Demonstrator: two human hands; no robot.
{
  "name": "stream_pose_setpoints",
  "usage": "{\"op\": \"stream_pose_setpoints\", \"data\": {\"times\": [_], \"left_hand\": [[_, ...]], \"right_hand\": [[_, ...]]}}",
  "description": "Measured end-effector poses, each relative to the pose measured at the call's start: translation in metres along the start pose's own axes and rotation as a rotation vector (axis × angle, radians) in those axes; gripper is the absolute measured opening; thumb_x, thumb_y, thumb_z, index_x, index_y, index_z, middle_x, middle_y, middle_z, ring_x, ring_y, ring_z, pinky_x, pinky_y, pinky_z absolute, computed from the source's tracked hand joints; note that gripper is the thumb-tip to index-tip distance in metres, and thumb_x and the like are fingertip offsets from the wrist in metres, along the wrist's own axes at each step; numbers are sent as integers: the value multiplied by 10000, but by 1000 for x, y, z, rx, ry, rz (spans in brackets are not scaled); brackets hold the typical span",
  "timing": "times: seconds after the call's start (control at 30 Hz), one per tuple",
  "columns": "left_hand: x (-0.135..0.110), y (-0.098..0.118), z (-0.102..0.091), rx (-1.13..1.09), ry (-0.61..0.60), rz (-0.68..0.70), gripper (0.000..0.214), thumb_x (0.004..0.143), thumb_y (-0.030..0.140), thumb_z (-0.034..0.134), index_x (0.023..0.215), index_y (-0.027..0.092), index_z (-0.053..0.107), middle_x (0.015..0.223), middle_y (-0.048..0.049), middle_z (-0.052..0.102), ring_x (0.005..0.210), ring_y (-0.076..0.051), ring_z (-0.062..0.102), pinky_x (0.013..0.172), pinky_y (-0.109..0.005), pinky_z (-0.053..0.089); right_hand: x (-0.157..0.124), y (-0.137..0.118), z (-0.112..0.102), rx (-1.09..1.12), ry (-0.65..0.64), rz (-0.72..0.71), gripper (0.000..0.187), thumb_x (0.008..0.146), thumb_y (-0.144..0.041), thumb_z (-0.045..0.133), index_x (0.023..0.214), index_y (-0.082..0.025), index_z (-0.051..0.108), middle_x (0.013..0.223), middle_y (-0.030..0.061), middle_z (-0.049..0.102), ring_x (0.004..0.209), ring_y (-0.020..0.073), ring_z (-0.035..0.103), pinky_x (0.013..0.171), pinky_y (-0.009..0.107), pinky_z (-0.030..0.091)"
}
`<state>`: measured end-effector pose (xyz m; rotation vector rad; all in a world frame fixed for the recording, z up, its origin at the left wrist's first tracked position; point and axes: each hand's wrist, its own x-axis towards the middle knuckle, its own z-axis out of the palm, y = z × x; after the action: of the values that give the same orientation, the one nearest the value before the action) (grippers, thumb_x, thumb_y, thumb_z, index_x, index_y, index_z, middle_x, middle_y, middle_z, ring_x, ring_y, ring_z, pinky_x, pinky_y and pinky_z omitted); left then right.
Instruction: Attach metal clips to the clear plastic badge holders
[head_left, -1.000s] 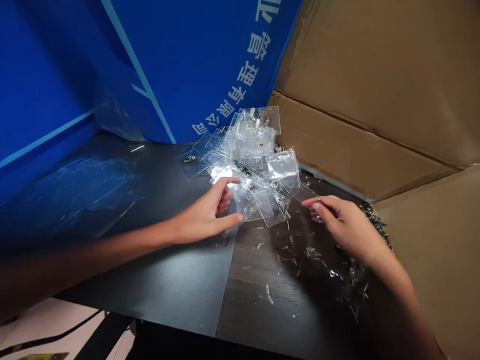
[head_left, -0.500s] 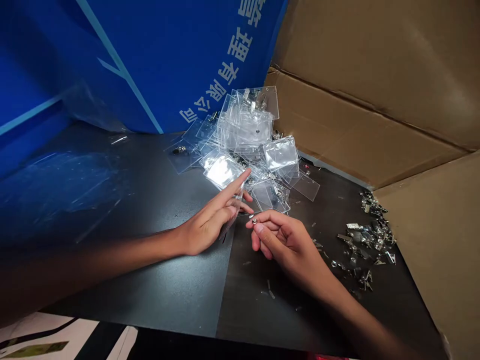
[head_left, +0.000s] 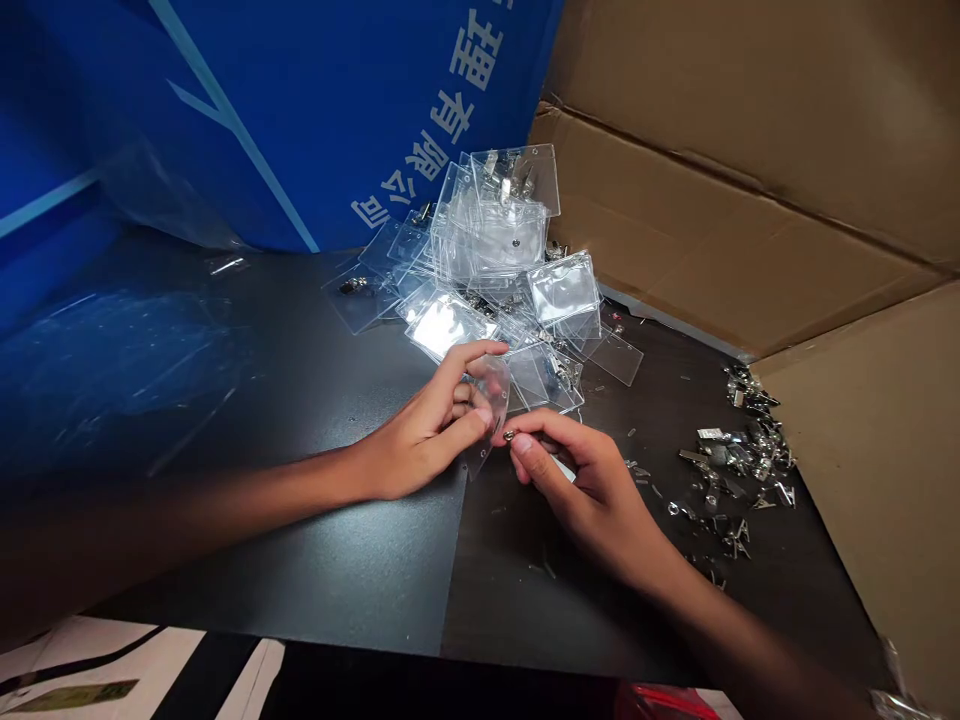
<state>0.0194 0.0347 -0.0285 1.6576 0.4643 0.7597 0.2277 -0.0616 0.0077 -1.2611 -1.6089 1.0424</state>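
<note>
Now the left hand (head_left: 427, 440) pinches a clear sleeve (head_left: 491, 395) between thumb and fingers. The right hand (head_left: 592, 490) pinches a small metal clip (head_left: 509, 436) at its fingertips, just beside the left thumb and the sleeve's lower edge. It looks like the joining step. Next, I think, the clip needs lining up on the sleeve gently, so the thin plastic does not bend.

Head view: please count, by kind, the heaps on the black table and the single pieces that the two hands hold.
Heap of clear sleeves: 1
Heap of metal clips: 1
Clear sleeve in the left hand: 1
Metal clip in the right hand: 1
Total: 4
</note>
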Motion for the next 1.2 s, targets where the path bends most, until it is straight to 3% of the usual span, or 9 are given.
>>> {"op": "stream_pose_setpoints", "data": {"times": [0.27,0.37,0.5,0.6,0.8,1.07,1.2], "left_hand": [[-1,2,-1,23,-49,6,530,1140,405,612,1630,341,420,1309,-84,552,951,-179,638,897,-372,592],[0,2,-1,30,-58,5,534,1133,383,628,1630,342,436,1295,-80,545,961,-182,610,904,-367,568],[0,0,-2,-1,-58,-11,525,1123,337,633,1608,352,432,1261,-63,515,920,-170,557,867,-354,522],[1,-2,-3,-53,-54,-35,513,1113,314,644,1571,360,417,1233,-46,480,917,-163,532,887,-355,510],[2,-4,-4,-123,-44,-5,559,1095,422,710,1561,372,405,1202,-38,464,888,-161,482,841,-331,509],[2,-1,-5,-100,-36,17,715,1003,484,823,1548,353,380,1127,-31,440,921,-189,451,813,-319,484],[4,2,-4,-93,-8,35,675,1012,445,813,1510,343,369,1159,-31,426,886,-168,423,775,-303,453]], "right_hand": [[3,3,0,28,-10,46,207,1108,-353,657,996,-223,772,737,-36,660,676,134,565,663,285,433],[4,3,0,28,20,146,261,1055,-420,732,894,-216,746,664,-47,623,605,126,508,587,279,379],[3,3,-1,-53,72,141,334,1027,-428,747,779,-218,669,696,-34,613,648,130,493,622,289,376],[2,0,-2,-83,54,109,300,1072,-416,677,836,-230,671,740,-28,600,690,150,500,643,299,394],[-5,-8,-1,-62,-21,28,193,1145,-387,599,1069,-247,708,955,8,716,841,181,622,762,325,476],[-7,-4,-3,-163,-29,-39,192,1170,-353,580,1069,-233,692,990,24,697,888,188,632,797,332,487],[-6,-6,-3,-188,-26,-114,147,1156,-293,590,1095,-227,706,940,12,667,840,177,617,770,322,491]]}}
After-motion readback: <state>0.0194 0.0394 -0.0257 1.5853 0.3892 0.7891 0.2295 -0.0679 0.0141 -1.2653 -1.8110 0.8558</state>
